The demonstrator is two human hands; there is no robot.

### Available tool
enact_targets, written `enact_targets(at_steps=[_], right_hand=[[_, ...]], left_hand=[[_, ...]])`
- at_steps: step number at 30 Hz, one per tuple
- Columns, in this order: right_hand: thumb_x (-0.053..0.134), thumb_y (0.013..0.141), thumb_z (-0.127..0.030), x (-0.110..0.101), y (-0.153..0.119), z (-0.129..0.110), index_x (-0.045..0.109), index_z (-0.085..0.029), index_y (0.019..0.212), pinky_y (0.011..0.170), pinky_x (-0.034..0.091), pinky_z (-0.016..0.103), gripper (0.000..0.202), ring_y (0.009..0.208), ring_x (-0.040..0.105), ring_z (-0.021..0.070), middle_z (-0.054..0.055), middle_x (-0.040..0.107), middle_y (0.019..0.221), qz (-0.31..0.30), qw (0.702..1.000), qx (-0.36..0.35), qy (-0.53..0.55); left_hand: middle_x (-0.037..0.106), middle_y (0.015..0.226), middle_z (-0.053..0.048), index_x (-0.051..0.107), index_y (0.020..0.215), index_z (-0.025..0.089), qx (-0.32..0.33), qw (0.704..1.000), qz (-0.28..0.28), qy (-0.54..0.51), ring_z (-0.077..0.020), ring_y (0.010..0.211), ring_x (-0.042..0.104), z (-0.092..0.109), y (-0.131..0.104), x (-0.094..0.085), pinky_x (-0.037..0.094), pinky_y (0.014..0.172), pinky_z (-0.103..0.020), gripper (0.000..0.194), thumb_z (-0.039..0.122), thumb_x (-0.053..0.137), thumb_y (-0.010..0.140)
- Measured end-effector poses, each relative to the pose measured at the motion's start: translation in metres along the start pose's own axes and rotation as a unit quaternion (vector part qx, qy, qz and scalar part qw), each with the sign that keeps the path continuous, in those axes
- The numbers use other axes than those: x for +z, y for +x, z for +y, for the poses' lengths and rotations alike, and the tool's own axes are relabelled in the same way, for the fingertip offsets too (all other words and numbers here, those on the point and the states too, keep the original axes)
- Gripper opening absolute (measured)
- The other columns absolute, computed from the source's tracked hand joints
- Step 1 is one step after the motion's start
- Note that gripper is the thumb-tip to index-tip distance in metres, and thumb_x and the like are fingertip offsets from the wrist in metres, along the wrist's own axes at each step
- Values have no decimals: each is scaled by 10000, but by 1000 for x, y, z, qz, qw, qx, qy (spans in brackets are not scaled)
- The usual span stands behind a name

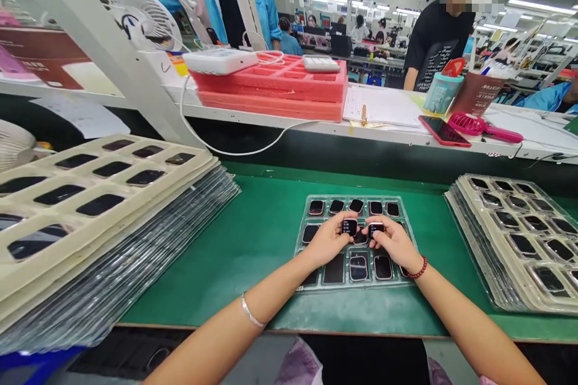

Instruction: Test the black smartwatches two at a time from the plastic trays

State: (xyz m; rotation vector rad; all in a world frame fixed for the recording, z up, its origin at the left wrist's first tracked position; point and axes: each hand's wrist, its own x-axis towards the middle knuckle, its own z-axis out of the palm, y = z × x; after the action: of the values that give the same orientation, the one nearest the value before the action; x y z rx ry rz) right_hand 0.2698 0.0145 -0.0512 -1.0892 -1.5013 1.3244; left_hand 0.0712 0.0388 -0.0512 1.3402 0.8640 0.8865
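My left hand (332, 237) is closed on a smartwatch case (349, 227) whose square screen is lit with icons and text. In my right hand (395, 245) is a second smartwatch case (376, 230), its screen also lit, with my thumb lying over the lower part. Both are held above a clear plastic tray (350, 286), side by side and a little apart. Dark-screened watch cases (383, 266) sit in several of the tray's pockets. My hands and wrists cover parts of the middle row.
A tall stack of trays (180, 216) with dark screens stands left on the green mat (253, 210); another tray stack (524, 240) is at right. The shelf ahead holds red foam trays (271, 93), a phone (445, 131) and a pink handheld fan (485, 126). People stand beyond.
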Motion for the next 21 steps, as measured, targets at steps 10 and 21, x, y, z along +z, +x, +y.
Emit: enact_targets(at_steps=[10,21], right_hand=[[504,755,-179,-4,-2,0,523,-184,1199,624,530,276,444,707,648,131,92,653,1072,0,1000,9,-18],[476,724,-143,-6,-3,4,500,-194,1236,639,530,280,515,756,644,137,98,635,1130,-4,1000,2,-8]], left_hand=[[663,1027,-71,517,1148,141,-7,1000,-5,-26,-140,783,654,-3,2,-1,528,768,-282,588,20,436,579],[653,1054,-80,515,1212,141,5,1000,-1,-11,-147,849,651,0,-1,2,526,831,-294,567,27,522,656]])
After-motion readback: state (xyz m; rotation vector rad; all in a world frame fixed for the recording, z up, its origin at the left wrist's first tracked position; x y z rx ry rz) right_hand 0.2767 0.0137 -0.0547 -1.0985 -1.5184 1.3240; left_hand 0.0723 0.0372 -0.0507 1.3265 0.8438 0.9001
